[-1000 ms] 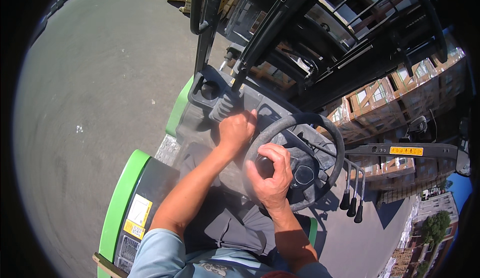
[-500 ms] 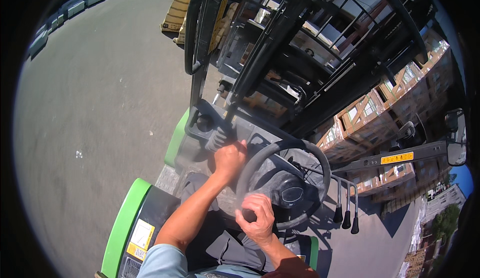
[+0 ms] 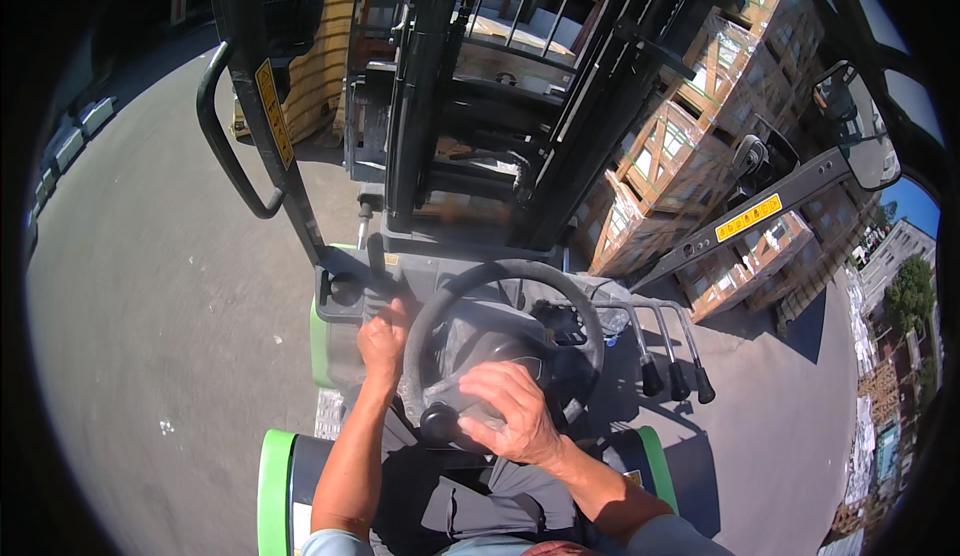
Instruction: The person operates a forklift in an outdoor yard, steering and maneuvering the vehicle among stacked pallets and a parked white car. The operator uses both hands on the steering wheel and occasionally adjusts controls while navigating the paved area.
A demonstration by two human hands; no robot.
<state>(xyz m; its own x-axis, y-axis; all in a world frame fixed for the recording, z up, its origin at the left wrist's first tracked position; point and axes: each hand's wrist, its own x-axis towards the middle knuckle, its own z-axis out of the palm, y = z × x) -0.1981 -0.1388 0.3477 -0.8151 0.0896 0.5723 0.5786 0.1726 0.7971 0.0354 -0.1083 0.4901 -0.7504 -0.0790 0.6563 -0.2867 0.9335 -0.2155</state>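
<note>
A black steering wheel (image 3: 418, 336) stands in front of me, with a dark round spinner knob (image 3: 440, 423) at its near left. Just right of that knob, my right hand (image 3: 512, 414) hovers with its fingers apart, holding nothing. My left hand (image 3: 383, 343) is closed in a fist at the left of the dashboard, below a dark upright lever (image 3: 376, 256). What lies inside that fist is hidden. Three black-knobbed control levers (image 3: 678, 384) rise to the right of the wheel.
Ahead stands the forklift's black mast (image 3: 410, 106). Stacked wooden crates (image 3: 680, 136) rise at the right front, behind a mirror (image 3: 868, 141) on a bar. A pillar with a grab handle (image 3: 215, 136) stands at left. Grey pavement (image 3: 150, 286) surrounds the machine.
My right hand has loosened from the spinner knob and spread its fingers. My left hand stays closed by the dashboard. The view has turned, so the mast and crates appear more upright and farther left.
</note>
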